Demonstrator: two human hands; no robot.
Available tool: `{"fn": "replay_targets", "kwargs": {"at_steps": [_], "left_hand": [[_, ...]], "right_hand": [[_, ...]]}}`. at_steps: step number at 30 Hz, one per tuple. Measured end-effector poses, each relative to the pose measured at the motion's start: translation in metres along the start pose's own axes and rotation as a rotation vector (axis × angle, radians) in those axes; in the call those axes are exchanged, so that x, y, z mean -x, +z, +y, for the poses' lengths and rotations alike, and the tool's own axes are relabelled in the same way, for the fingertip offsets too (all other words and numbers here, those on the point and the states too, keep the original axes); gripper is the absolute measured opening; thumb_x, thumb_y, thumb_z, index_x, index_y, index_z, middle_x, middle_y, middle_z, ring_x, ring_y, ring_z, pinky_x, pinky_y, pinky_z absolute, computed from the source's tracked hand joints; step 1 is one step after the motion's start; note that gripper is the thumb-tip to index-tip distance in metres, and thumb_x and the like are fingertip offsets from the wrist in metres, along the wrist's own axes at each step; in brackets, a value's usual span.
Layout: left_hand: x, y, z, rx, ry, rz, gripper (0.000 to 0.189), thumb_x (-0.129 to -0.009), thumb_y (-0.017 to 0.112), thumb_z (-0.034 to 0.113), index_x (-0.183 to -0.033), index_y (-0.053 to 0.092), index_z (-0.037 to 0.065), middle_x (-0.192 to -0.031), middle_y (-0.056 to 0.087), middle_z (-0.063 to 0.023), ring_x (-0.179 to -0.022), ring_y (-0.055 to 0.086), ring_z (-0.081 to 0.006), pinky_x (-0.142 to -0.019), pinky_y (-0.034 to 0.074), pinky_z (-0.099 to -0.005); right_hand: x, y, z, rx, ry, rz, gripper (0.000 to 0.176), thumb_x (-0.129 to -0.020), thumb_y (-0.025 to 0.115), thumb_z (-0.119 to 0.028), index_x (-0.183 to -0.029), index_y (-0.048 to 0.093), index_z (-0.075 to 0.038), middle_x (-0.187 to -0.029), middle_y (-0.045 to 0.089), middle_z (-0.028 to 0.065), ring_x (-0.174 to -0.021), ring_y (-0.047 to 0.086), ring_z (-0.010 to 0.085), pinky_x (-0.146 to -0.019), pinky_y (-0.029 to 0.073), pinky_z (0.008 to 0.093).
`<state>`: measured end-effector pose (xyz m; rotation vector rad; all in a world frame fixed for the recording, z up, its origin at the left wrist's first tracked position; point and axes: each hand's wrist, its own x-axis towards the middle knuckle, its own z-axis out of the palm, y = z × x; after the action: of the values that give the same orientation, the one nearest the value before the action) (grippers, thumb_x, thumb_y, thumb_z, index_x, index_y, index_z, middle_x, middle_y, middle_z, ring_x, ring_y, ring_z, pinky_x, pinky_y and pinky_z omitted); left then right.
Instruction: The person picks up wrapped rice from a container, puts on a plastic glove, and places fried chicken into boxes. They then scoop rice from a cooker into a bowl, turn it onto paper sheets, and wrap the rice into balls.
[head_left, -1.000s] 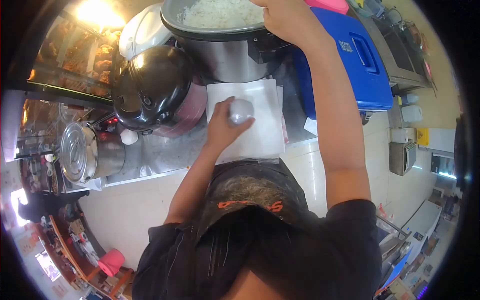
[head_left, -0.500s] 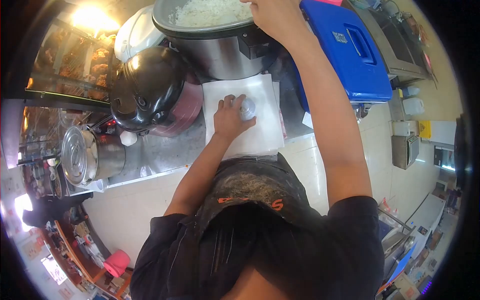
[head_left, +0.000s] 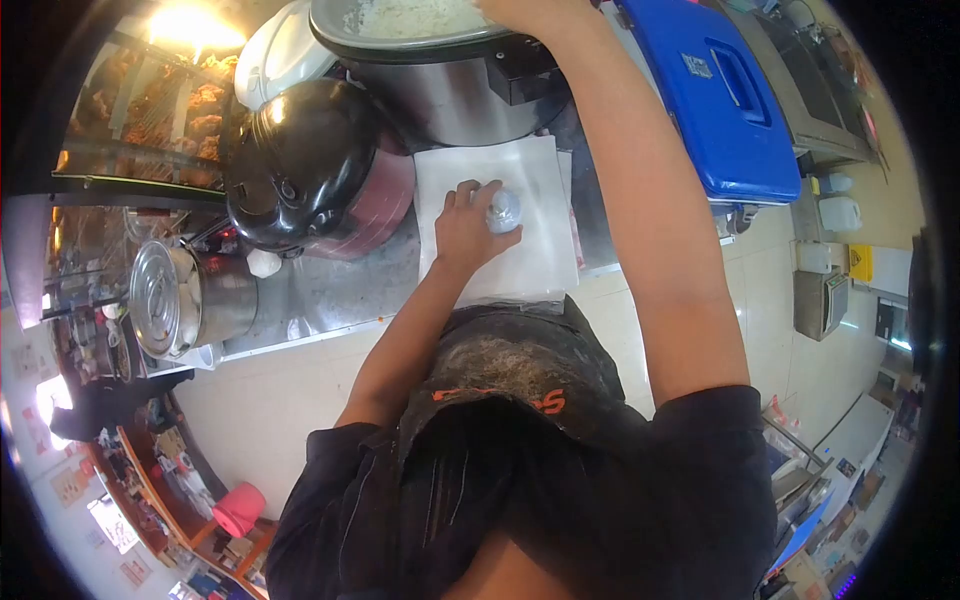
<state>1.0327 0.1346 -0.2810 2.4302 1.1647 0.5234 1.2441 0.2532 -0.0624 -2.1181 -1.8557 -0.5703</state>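
My left hand (head_left: 472,225) curls its fingers round a small, round, translucent bluish-white cup (head_left: 504,211). The cup rests on a stack of white paper sheets (head_left: 530,265) at the counter's near edge. Above the paper stands a large steel rice cooker (head_left: 445,100), its lid off and white rice (head_left: 420,17) inside. My right hand (head_left: 530,14) is over the right side of the cooker's rim, at the top edge of the view. Its fingers are partly cut off and blurred, so whatever they may hold is hidden.
A pink cooker with a black domed lid (head_left: 295,165) stands left of the paper, with a lidded steel pot (head_left: 170,300) further left. A blue cooler box (head_left: 710,110) is on the right. A lit glass cabinet (head_left: 160,120) with fried food is at upper left.
My right hand has shifted slightly right and lower over the rice. The whole view has moved a little. My left hand keeps its grasp on the cup.
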Motion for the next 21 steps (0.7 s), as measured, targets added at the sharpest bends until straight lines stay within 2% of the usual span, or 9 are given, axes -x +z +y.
{"fn": "replay_targets", "kwargs": {"at_steps": [2, 5, 8, 11, 14, 17, 20, 21], "left_hand": [[-0.001, 0.002, 0.001, 0.015, 0.001, 0.010, 0.070, -0.061, 0.083, 0.040, -0.125, 0.062, 0.022, -0.121, 0.059, -0.0089, -0.105, 0.060, -0.0317, -0.081, 0.056, -0.0439], [-0.002, 0.004, 0.003, 0.023, 0.004, 0.032, 0.069, -0.061, 0.083, 0.039, -0.124, 0.064, 0.020, -0.121, 0.058, -0.0107, -0.103, 0.060, -0.0331, -0.079, 0.056, -0.0442], [-0.002, 0.007, 0.001, 0.025, 0.006, 0.054, 0.068, -0.061, 0.083, 0.039, -0.123, 0.064, 0.020, -0.121, 0.058, -0.0103, -0.103, 0.060, -0.0332, -0.079, 0.056, -0.0440], [0.000, 0.013, -0.005, 0.039, 0.013, 0.058, 0.066, -0.061, 0.083, 0.039, -0.122, 0.065, 0.020, -0.121, 0.058, -0.0101, -0.102, 0.060, -0.0330, -0.079, 0.056, -0.0440], [0.010, 0.017, -0.005, 0.099, 0.044, 0.100, 0.065, -0.061, 0.083, 0.038, -0.120, 0.066, 0.019, -0.120, 0.058, -0.0101, -0.102, 0.060, -0.0328, -0.080, 0.056, -0.0439], [0.004, 0.017, -0.001, 0.118, 0.052, 0.115, 0.064, -0.061, 0.084, 0.038, -0.119, 0.066, 0.019, -0.118, 0.059, -0.0100, -0.102, 0.060, -0.0320, -0.080, 0.056, -0.0433], [-0.002, 0.000, 0.011, 0.123, 0.033, 0.136, 0.063, -0.062, 0.084, 0.038, -0.119, 0.067, 0.019, -0.118, 0.059, -0.0103, -0.101, 0.061, -0.0314, -0.079, 0.055, -0.0421], [-0.002, -0.013, 0.015, 0.155, 0.035, 0.169, 0.063, -0.062, 0.084, 0.038, -0.119, 0.067, 0.018, -0.118, 0.060, -0.0105, -0.101, 0.061, -0.0313, -0.079, 0.055, -0.0416]], "right_hand": [[-0.001, 0.013, -0.003, 0.036, 0.052, 0.069, 0.027, -0.083, 0.061, -0.019, -0.098, 0.074, -0.001, -0.106, 0.071, 0.0221, -0.107, 0.065, 0.0346, -0.104, 0.040, 0.0508], [-0.009, -0.002, -0.003, -0.042, 0.022, -0.007, 0.026, -0.082, 0.061, -0.018, -0.094, 0.074, 0.001, -0.102, 0.071, 0.0230, -0.103, 0.067, 0.0354, -0.099, 0.043, 0.0517], [-0.011, -0.020, -0.007, -0.182, 0.060, 0.028, 0.025, -0.081, 0.062, -0.018, -0.091, 0.074, 0.002, -0.098, 0.071, 0.0248, -0.100, 0.067, 0.0374, -0.093, 0.047, 0.0508], [0.002, -0.060, -0.019, -0.236, 0.135, 0.164, 0.024, -0.080, 0.065, -0.019, -0.086, 0.073, 0.002, -0.093, 0.070, 0.0251, -0.096, 0.067, 0.0395, -0.087, 0.050, 0.0486], [0.008, -0.070, -0.018, -0.445, 0.109, 0.361, 0.020, -0.080, 0.068, -0.018, -0.084, 0.072, 0.001, -0.090, 0.070, 0.0235, -0.093, 0.066, 0.0401, -0.085, 0.050, 0.0470], [0.020, -0.079, -0.017, -0.523, -0.046, 0.584, 0.016, -0.080, 0.069, -0.015, -0.084, 0.070, 0.001, -0.088, 0.069, 0.0228, -0.089, 0.064, 0.0406, -0.083, 0.049, 0.0465], [0.051, -0.105, -0.023, -0.306, -0.042, 0.435, 0.017, -0.080, 0.070, -0.014, -0.088, 0.068, 0.001, -0.089, 0.068, 0.0228, -0.088, 0.063, 0.0396, -0.084, 0.048, 0.0465], [0.061, -0.109, -0.023, -0.388, -0.075, 0.471, 0.017, -0.081, 0.071, -0.015, -0.088, 0.068, 0.001, -0.090, 0.069, 0.0224, -0.089, 0.064, 0.0391, -0.084, 0.048, 0.0463]]}}
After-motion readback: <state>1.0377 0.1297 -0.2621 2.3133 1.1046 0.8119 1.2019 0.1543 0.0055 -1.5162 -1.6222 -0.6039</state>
